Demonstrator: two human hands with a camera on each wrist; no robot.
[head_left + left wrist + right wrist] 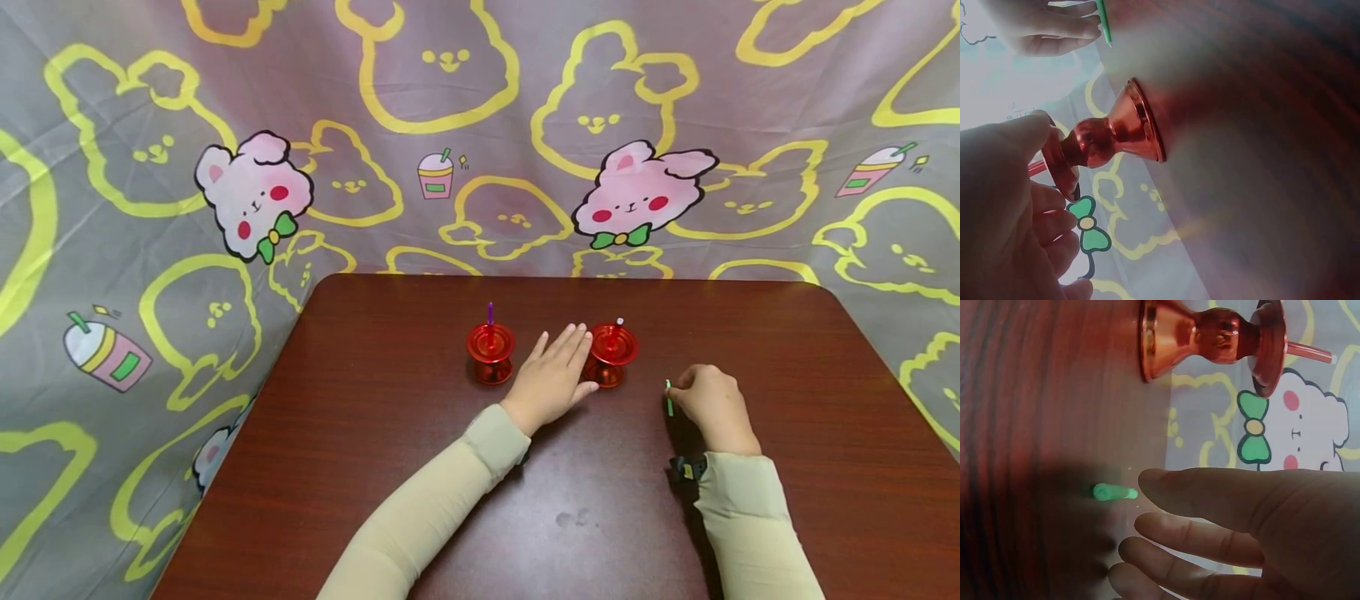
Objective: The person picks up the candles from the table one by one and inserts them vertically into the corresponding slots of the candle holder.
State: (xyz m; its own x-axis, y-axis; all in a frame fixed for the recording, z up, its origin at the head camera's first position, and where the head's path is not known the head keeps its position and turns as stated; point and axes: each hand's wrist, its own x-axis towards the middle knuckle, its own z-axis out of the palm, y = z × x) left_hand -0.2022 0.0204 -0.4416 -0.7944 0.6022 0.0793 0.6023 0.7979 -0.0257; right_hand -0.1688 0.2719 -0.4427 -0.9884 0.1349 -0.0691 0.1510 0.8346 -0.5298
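A glossy red candle holder (613,354) stands upright on the table, a thin candle rising from its dish. Close at its left side, my left hand (550,379) holds it, thumb towards the base and fingertips at the dish rim. In the left wrist view, thumb and fingers lie on either side of the dish (1062,164). Farther right, my right hand (717,410) pinches a thin green candle (670,402) with thumb and forefinger. The candle (1113,492) points its thick end towards the right wrist camera; the exact contact is hard to see there.
A second red candle holder (491,358) with a purple candle (491,314) stands to the left of my left hand. The dark brown wooden table (360,433) reaches back to a curtain (480,167) with cartoon prints.
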